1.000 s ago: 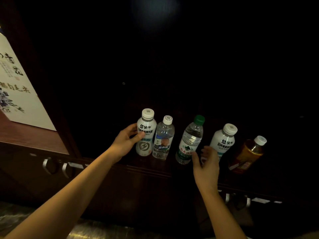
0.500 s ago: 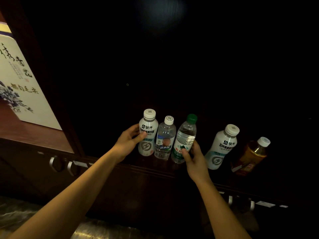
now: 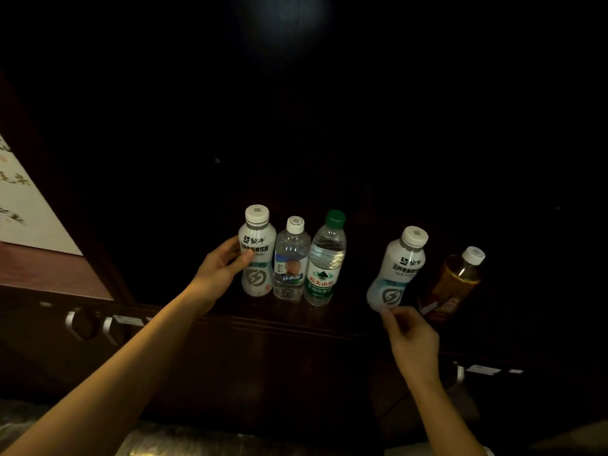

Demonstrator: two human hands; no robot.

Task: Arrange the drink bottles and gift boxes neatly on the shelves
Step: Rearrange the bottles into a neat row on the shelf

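Left hand (image 3: 219,274) grips white bottle (image 3: 257,255) at frame centre, steadying tight trio; right hand (image 3: 411,337) empty, fingers loosely curled, below second white bottle (image 3: 396,269), likely next to close gap.

3 bottles (image 3: 291,258) left, 2 bottles (image 3: 424,271) right on shelf (image 3: 345,311).

Five drink bottles, upright in a row on dark shelf (image 3: 296,319): white bottle (image 3: 257,255) with white cap, leftmost; clear bottle with blue label (image 3: 291,261), touching it; green-capped water bottle (image 3: 324,260), close beside; then, apart to the right, second white bottle (image 3: 397,269); amber tea bottle (image 3: 455,281), white cap, rightmost.
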